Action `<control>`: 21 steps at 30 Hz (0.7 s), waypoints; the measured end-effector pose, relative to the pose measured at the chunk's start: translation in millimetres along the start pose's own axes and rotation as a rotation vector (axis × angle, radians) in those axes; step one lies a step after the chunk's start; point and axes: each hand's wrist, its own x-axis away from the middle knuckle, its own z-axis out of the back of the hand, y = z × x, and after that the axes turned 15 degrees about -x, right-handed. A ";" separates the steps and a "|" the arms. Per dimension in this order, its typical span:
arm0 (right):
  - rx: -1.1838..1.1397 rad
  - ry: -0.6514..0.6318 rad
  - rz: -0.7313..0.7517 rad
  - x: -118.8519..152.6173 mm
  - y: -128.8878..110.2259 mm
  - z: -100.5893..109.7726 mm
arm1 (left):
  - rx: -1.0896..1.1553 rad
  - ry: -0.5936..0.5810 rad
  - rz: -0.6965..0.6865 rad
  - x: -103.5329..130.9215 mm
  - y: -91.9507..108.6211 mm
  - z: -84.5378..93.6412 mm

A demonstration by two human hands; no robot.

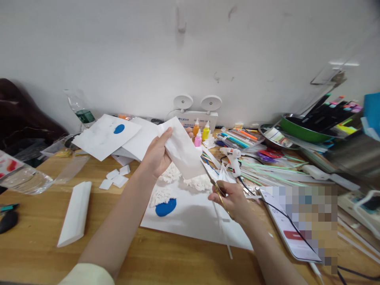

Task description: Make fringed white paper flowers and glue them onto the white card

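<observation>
My left hand (162, 152) pinches a white paper strip (185, 152), thumb on top, above the middle of the table. Gold-handled scissors (219, 192) are in my right hand (233, 200), their blades pointing up and left beside the strip's lower right end. Whether the blades touch the paper is unclear. Below both hands lies a large white sheet (190, 221) with crumpled white clumps (162, 196) and a blue patch (166, 207). A folded white paper (75, 213) rests on the table to the left, near small white paper squares (119, 181).
Behind stand small paint bottles (206, 131). A glue gun (233, 159), straws (276, 174), a green pan of markers (303, 130) and a phone (292, 229) crossed by a black cable are on the right. Paper sheets (103, 140) and a clear bottle (79, 109) are back left.
</observation>
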 end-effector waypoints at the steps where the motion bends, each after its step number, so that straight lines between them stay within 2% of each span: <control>1: 0.005 0.006 0.004 0.0 0.0 0.0 | 0.005 -0.003 -0.002 -0.1 -0.2 0.1; 10: -0.014 0.024 -0.015 -2.6 4.6 -1.8 | 0.007 0.006 0.003 -0.7 -0.3 -0.2; 17: -0.203 -0.075 0.023 2.3 4.1 -0.8 | 0.021 0.007 0.041 0.0 -1.2 -1.5; 21: -0.259 -0.109 -0.005 3.2 6.0 -1.3 | 0.033 0.001 0.051 1.6 -3.1 -6.5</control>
